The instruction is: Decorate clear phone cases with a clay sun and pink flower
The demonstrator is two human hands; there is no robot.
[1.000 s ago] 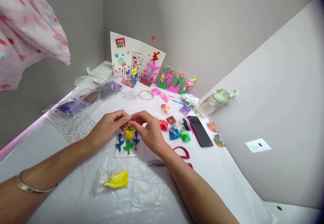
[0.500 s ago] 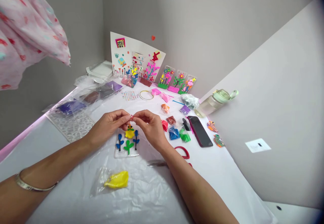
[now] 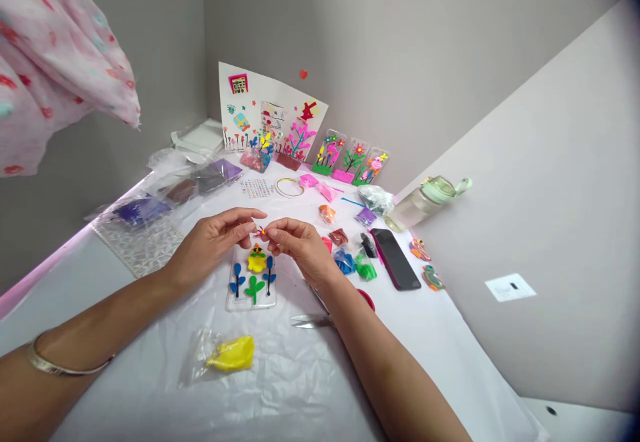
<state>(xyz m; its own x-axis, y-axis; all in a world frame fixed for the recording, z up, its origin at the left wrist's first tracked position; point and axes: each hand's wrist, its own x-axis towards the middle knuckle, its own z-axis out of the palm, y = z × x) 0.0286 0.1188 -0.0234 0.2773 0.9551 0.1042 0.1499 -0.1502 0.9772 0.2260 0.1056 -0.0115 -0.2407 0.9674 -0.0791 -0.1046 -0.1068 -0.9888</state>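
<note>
Between the thumb and fingertips of my right hand is a small red clay flower with thin petals and a yellow centre. My left hand is just left of it, index finger stretched out and thumb apart from it. Whether the left fingertips touch the flower is hard to tell. Below both hands lies a clear phone case. On it are a yellow clay chick, a green clay plant and blue clay flowers with dark stems.
A bag of yellow clay lies in front. Scissors lie partly under my right forearm. Bagged clay in several colours, a phone and a bottle are at right. Decorated cases and a drawing lean at the back.
My left fingers have come apart from the pinch and moved slightly away. The red flower now shows in my right fingertips. My right hand has shifted a little, showing more of the scissor blades.
</note>
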